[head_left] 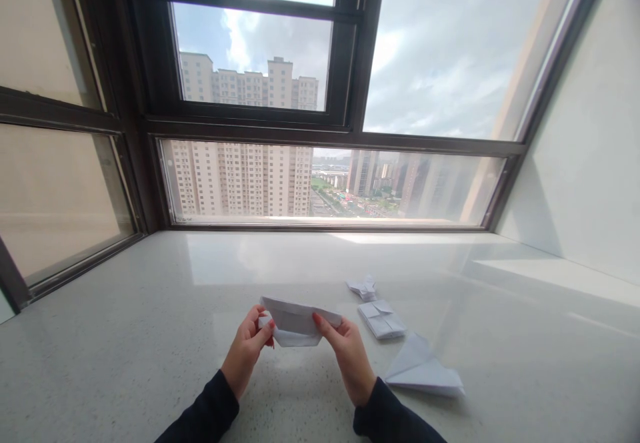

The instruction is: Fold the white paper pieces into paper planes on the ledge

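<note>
Between my two hands is a folded white paper boat [295,319], held up a little above the pale sill with its long side toward me. My left hand [249,339] pinches its left end, thumb in front and fingers behind. The right end is gripped by my right hand [347,349], whose thumb presses on the near face. The fingers behind the paper are mostly hidden. To the right lie a small folded paper piece [367,288], a square folded paper [383,319] and a paper plane [425,368].
The speckled white sill [125,336] stretches out under my hands. Dark window frames [260,129] stand at its back and left, with tall buildings outside. A white wall [590,163] rises on the right.
</note>
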Demonstrator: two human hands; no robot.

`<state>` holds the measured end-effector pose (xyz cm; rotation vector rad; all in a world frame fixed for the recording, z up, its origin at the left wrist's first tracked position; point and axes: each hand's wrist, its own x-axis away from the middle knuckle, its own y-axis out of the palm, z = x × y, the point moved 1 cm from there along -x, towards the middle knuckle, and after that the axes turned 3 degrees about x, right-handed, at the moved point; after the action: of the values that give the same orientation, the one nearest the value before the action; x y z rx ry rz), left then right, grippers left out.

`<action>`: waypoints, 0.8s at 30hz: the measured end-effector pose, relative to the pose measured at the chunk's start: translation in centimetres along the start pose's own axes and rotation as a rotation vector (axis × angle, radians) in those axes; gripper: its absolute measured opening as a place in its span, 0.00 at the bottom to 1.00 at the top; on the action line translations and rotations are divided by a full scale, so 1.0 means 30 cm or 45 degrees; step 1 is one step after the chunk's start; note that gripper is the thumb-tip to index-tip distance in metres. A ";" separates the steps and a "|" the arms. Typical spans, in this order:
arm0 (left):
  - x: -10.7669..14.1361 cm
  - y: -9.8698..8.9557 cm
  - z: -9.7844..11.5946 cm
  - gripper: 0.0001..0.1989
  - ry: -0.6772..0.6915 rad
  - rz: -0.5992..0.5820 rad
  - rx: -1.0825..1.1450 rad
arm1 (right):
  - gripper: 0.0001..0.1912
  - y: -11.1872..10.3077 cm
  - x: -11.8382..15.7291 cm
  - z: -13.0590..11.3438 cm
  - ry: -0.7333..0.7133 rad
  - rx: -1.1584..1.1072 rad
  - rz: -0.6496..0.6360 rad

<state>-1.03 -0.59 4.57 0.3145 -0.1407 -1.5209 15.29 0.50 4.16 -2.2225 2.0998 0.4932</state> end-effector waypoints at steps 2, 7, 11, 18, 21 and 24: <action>0.001 0.002 0.002 0.19 0.022 0.007 0.021 | 0.16 0.000 0.000 0.002 0.004 0.001 0.001; -0.003 -0.001 0.002 0.23 -0.063 -0.064 0.221 | 0.16 -0.013 -0.008 0.020 0.020 -0.003 0.092; 0.009 0.007 -0.005 0.24 -0.138 -0.233 0.198 | 0.17 -0.017 -0.010 0.026 0.028 -0.022 0.150; 0.026 0.035 -0.032 0.18 -0.271 -0.454 0.001 | 0.14 -0.008 -0.004 0.015 0.028 -0.027 0.081; 0.024 0.034 -0.025 0.18 -0.288 -0.388 0.050 | 0.16 -0.006 -0.002 0.015 0.048 -0.055 0.106; 0.021 0.028 -0.016 0.17 -0.311 -0.293 0.123 | 0.18 -0.009 -0.001 0.020 0.068 -0.062 0.150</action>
<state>-0.06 -1.13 4.29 0.2261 -0.3829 -1.7817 15.42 0.70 3.54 -2.1694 2.2798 0.5018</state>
